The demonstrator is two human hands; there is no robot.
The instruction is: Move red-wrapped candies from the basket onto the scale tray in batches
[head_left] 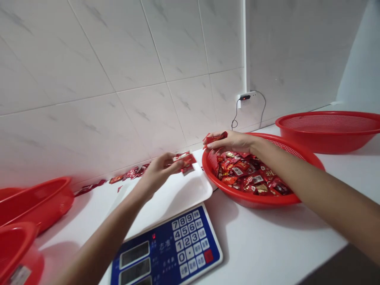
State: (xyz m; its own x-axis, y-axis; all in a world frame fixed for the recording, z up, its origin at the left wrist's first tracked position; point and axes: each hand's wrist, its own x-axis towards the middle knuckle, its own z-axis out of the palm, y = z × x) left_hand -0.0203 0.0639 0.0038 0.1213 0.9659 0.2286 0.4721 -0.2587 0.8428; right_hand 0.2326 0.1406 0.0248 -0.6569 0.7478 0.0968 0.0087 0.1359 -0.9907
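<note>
My left hand (163, 168) is over the white pan (166, 198) of a digital scale, its fingers closed on small red candy packets (187, 160). My right hand (234, 141) is above the left rim of a red plastic basket (308, 158), pinching a red candy packet (216, 137). Inside that basket lies a heap of wrapped candies (252, 174) in red, dark red and gold. The scale's blue keypad panel (166, 249) faces me, with a small red light lit.
Another red basket (332, 144) stands at the right back. More red baskets (53, 202) are at the left edge. Loose red packets (133, 172) lie along the tiled wall behind the scale. A power strip (246, 97) with cables is on the wall.
</note>
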